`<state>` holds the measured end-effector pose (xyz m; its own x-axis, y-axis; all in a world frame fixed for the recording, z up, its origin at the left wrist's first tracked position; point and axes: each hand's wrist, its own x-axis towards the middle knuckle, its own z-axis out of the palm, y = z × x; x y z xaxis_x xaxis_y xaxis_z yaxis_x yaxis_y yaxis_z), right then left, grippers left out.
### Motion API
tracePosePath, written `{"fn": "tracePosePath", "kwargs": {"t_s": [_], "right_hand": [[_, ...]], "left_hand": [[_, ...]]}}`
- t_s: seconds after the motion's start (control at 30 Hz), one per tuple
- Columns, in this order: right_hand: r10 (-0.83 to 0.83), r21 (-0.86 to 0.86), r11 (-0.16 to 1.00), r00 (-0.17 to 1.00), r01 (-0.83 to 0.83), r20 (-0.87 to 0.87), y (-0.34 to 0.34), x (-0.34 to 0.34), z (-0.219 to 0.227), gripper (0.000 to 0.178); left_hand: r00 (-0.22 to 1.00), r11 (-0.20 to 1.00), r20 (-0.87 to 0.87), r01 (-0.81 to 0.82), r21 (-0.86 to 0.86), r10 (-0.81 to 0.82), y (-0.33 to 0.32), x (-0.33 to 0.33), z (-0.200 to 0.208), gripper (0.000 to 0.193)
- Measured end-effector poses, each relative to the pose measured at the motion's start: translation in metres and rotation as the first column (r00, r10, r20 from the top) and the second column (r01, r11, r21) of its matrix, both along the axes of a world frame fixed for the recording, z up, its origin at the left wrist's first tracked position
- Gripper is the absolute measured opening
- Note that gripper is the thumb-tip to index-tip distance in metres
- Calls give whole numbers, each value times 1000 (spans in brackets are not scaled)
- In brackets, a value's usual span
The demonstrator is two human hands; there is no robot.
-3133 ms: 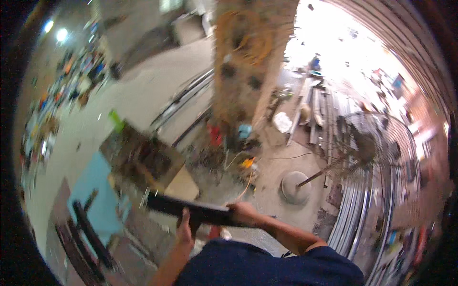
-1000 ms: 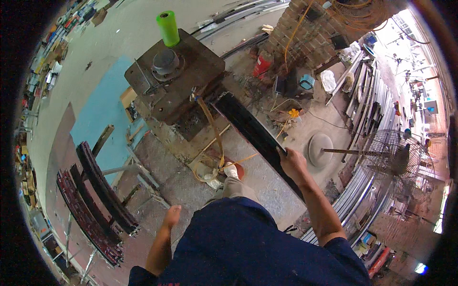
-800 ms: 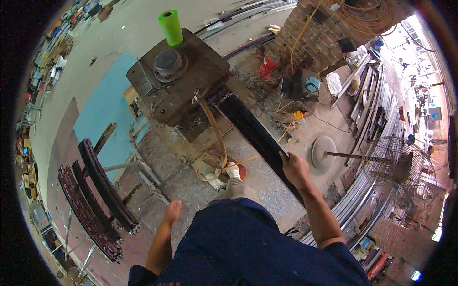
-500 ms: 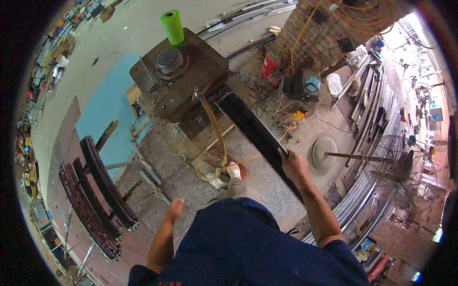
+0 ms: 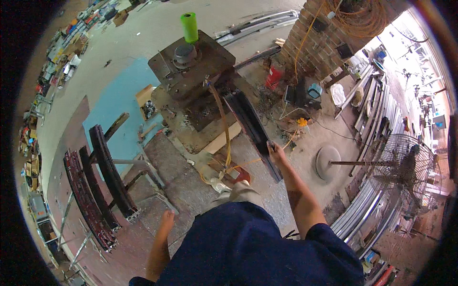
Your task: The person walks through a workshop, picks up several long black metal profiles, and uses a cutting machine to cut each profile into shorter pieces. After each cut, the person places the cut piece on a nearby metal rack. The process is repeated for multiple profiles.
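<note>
My right hand (image 5: 277, 155) is closed on a long black metal profile (image 5: 255, 124) and grips it by its near half. The profile slants away from me; its far end lies beside the brown metal machine (image 5: 210, 50). My left hand (image 5: 166, 220) hangs low on the left, apart from everything, near the end of a metal stand (image 5: 160, 198). Its fingers are mostly hidden. A brownish hose (image 5: 222, 112) runs from the machine down toward my feet. On the machine's top stands a bright green roll (image 5: 189, 27).
More dark profiles (image 5: 112, 174) rest on supports at the left. A standing fan (image 5: 403, 174) with a round base (image 5: 328, 163) is at the right, beside long metal bars (image 5: 365, 202). Cables and a red cylinder (image 5: 273, 77) lie near the brick pillar (image 5: 310, 43).
The profile's near end has swung left together with my right hand. My left hand has moved slightly down and left. The whole view has shifted a little.
</note>
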<state>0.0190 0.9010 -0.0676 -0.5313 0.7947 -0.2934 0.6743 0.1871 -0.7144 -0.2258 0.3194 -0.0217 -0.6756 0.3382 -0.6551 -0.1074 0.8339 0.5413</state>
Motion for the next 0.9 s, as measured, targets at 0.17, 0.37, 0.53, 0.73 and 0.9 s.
{"fn": "tracePosePath", "kwargs": {"t_s": [0.17, 0.37, 0.53, 0.73, 0.9], "right_hand": [[-80, 272, 953, 976, 134, -201, -20, 10, -15, 42], [-100, 59, 991, 949, 123, -300, -39, 68, 52, 28], [-128, 24, 988, 883, 155, -452, -59, 106, 138, 27], [-31, 99, 992, 897, 83, -441, -70, 105, 177, 26], [31, 174, 982, 836, 77, -547, -95, 60, 174, 22]], "left_hand": [[986, 986, -4, -166, -8, 166, -29, 24, 19, 36], [493, 625, -388, 665, -409, -778, -43, 74, -19, 44], [940, 926, -125, 336, 170, -318, 94, 116, 41, 44], [923, 853, -87, 380, 357, -375, 195, 150, 113, 43], [909, 795, -266, 411, 446, -320, 209, 174, 148, 44]]}}
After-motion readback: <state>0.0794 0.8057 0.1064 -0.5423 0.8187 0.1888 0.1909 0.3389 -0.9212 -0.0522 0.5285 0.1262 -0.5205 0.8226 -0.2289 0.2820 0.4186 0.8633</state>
